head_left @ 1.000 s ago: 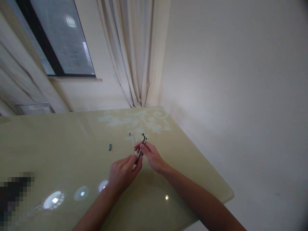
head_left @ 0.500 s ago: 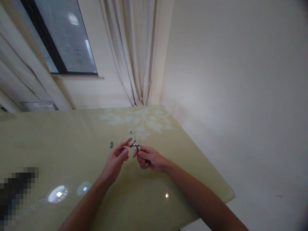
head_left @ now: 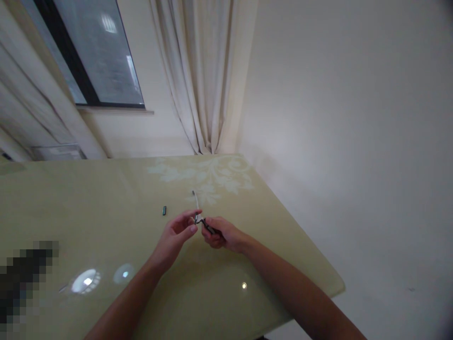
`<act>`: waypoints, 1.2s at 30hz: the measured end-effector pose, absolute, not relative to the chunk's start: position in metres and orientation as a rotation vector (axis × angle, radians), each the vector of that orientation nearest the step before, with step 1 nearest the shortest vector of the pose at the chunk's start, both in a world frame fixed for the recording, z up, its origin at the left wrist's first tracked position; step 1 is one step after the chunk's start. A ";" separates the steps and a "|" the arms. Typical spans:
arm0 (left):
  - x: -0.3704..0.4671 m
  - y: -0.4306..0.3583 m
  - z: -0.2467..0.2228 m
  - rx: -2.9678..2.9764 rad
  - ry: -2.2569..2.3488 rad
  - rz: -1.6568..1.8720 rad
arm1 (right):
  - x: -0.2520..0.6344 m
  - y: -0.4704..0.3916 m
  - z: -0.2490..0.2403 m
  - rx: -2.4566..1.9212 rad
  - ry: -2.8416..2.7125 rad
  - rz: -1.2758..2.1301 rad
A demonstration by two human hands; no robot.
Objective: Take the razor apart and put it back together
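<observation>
What looks like a razor (head_left: 208, 227), with a dark handle and a silvery neck, is gripped by its handle in my right hand (head_left: 224, 234). My left hand (head_left: 174, 234) has its thumb and index finger around the small dark crosswise head (head_left: 196, 218) at the razor's other end. Exactly how firmly the fingertips press on this head is hard to see. Left of the hands, a small dark green rectangular piece (head_left: 164, 210), like a razor cartridge, lies on the table. Beyond my left fingertips is a thin whitish stick (head_left: 197, 200) with a dark tip.
The glossy pale green table (head_left: 106, 203) has a white floral pattern (head_left: 212, 177) near its far corner. A blurred, pixelated dark shape (head_left: 24, 278) is at the left edge. A curtain (head_left: 198, 75) hangs behind the table, and a wall (head_left: 336, 118) runs along the right.
My left thumb and index finger have closed in around the razor's head. The razor has turned in my right hand, showing more of its dark handle.
</observation>
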State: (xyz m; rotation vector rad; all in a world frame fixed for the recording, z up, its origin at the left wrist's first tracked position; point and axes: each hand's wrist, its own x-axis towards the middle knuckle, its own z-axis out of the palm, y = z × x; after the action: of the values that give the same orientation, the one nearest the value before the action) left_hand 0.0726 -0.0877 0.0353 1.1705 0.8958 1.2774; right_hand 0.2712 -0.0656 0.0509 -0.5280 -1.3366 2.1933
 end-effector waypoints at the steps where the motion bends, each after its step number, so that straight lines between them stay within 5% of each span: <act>1: 0.072 -0.087 0.035 1.200 0.894 1.282 | 0.271 -0.066 0.051 -0.536 -1.344 2.184; 25: 0.066 -0.084 0.045 1.396 1.071 1.359 | 0.263 -0.060 0.048 -0.790 -1.188 1.799; 36: 0.144 0.004 0.062 2.261 1.537 0.558 | 0.311 -0.008 0.057 -0.985 -0.775 1.206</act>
State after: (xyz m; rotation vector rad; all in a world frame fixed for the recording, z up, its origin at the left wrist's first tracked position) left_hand 0.1439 0.0035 0.0616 2.2611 1.5373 0.5584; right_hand 0.3111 -0.0084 0.0566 -0.9851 -0.7745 1.2059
